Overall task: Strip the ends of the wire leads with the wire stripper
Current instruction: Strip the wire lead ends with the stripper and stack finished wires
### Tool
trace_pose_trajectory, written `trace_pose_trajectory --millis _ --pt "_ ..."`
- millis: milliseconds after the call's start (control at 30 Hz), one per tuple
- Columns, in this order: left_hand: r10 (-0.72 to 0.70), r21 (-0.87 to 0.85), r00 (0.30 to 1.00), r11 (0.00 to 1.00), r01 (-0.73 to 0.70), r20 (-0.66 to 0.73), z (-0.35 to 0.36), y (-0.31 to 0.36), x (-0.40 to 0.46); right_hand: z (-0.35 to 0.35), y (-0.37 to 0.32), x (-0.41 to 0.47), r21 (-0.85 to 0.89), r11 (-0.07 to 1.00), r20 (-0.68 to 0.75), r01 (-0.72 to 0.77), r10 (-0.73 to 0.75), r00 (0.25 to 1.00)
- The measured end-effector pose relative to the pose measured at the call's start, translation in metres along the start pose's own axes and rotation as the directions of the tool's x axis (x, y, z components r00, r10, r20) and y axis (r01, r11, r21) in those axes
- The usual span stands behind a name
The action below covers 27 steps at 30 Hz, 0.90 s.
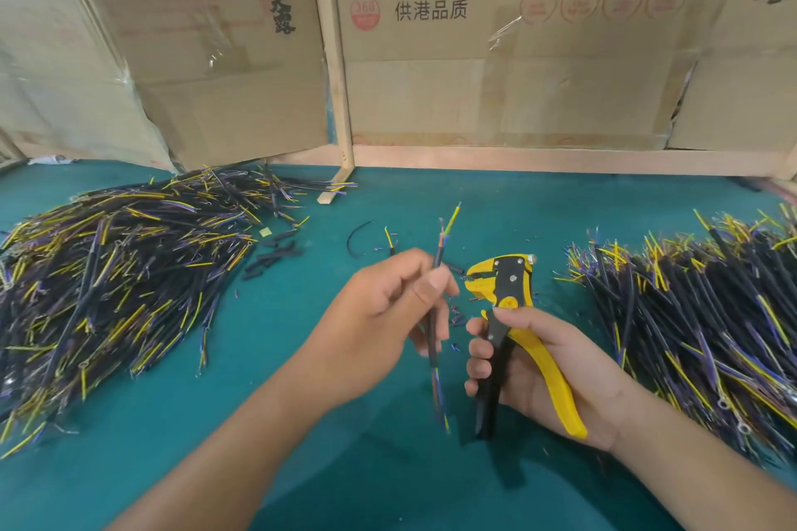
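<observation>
My left hand [384, 315] pinches a black sheathed cable [433, 336] between thumb and fingers and holds it nearly upright. Yellow, blue and bare leads fan out of its top end [450, 222], and coloured leads also hang from its bottom end. My right hand [547, 371] grips the yellow and black handles of the wire stripper [502, 285], whose jaws point up and left, just right of the cable and apart from it. The handles look spread.
A large heap of black cables [116, 272] with yellow and blue leads lies on the green table [267, 358] at the left. Another heap [698, 315] lies at the right. Cut sheath bits [276, 254] lie between. Cardboard boxes [496, 56] and a wooden frame stand behind.
</observation>
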<state>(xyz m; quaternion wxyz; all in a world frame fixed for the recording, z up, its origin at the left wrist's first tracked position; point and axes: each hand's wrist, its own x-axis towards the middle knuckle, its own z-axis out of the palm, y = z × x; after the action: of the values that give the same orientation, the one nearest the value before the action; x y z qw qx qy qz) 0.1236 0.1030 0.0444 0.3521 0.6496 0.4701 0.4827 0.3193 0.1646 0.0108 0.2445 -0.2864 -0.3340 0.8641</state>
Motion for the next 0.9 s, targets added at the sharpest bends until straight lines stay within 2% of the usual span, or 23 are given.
trace_pose_trajectory --millis 133,233,433,633,900 --pt "-0.116 -0.242 0.992 0.965 0.102 -0.043 0.0063 -0.0011 0.0012 0.0011 0.0005 0.0007 -0.004 1.0 -0.003 0.003 -0.003 1.0" --pt "-0.174 -0.349 0.984 0.925 0.151 -0.036 0.0088 -0.003 0.0024 0.0008 0.0008 0.0019 -0.006 1.0 -0.014 0.005 -0.005 1.0" --pt "-0.221 -0.436 0.974 0.882 0.179 -0.047 0.0082 -0.0024 0.0032 0.0003 0.0005 0.002 -0.002 1.0 -0.015 0.002 -0.002 1.0" --pt "-0.221 -0.43 0.972 0.887 0.167 -0.078 0.0056 -0.0003 0.0032 0.0019 -0.0001 0.0006 -0.009 1.0 -0.024 0.005 -0.006 1.0" --pt "-0.289 -0.594 0.956 0.778 0.206 -0.046 0.0041 0.0001 0.0037 0.0031 -0.0001 -0.0001 -0.014 1.0 -0.023 0.011 -0.011 1.0"
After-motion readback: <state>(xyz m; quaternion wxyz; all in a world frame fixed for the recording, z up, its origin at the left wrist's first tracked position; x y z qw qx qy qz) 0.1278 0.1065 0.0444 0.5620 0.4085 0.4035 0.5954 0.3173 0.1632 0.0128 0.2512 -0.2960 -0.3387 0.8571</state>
